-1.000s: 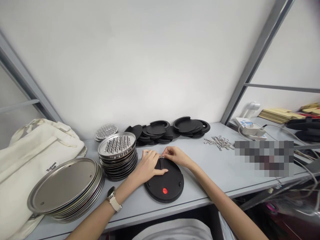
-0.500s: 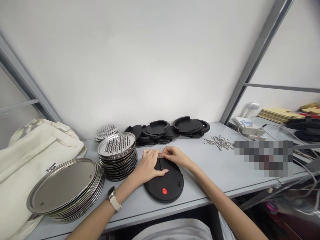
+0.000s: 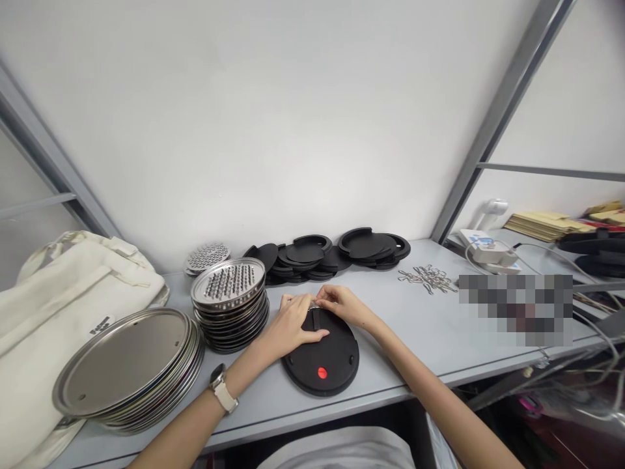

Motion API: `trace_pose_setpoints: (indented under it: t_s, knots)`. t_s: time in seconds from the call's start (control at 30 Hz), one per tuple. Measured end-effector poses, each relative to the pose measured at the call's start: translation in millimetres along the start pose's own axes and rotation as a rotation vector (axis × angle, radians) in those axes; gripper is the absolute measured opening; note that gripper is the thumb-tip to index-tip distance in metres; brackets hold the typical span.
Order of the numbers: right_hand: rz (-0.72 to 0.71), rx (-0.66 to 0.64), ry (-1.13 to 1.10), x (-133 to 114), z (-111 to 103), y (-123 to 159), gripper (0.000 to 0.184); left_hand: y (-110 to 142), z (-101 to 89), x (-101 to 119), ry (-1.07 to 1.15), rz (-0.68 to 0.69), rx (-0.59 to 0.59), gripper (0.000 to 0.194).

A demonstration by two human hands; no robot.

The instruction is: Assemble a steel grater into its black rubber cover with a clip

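Note:
A round black plastic disc [image 3: 317, 358] with a red dot, small dark studs and a raised strip lies on the grey table in front of me. My left hand [image 3: 293, 326] grips its far left edge, the thumb stretched over the disc's face and the fingers bent by the far rim. My right hand [image 3: 340, 305] pinches at the same far rim, fingertips close to the left ones. Between them shows a bit of shiny metal wire [image 3: 313, 308] at the strip's end. Fingers cover most of that wire, so its full shape is hidden.
Left of the disc stand a stack of round metal grater plates [image 3: 229, 284] and a stack of larger metal plates [image 3: 131, 365], beside a cream bag [image 3: 73, 306]. Black discs and rings [image 3: 305, 251] lie along the wall. Bent wire hooks [image 3: 430, 279] are heaped at right.
The fingertips of both hands have shifted slightly at the disc's far rim, and the metal wire there looks flatter across the strip. The disc has stayed in place.

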State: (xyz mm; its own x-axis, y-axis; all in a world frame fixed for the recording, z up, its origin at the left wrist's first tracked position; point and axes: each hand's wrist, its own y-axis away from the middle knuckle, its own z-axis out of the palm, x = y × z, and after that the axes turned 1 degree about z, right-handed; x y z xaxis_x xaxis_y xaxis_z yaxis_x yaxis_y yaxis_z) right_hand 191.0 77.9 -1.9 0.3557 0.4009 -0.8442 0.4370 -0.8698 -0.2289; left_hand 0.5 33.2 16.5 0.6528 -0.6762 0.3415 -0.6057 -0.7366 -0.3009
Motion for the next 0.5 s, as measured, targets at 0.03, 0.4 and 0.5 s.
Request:
trace_pose_setpoints:
  t_s: [0.03, 0.4, 0.5]
  knots:
    - [-0.002, -0.001, 0.007, 1.2, 0.0, -0.2, 0.016, -0.1, 0.0, -0.2, 0.003, -0.003, 0.0, 0.045]
    - [0.001, -0.006, 0.036, 5.3, 0.7, -0.1, 0.021, 0.6, 0.3, -1.3, -0.012, -0.025, 0.001, 0.047]
    - [0.001, -0.005, 0.042, 7.3, 1.1, -0.3, 0.021, 0.6, 1.4, -2.2, -0.013, -0.021, 0.002, 0.047]
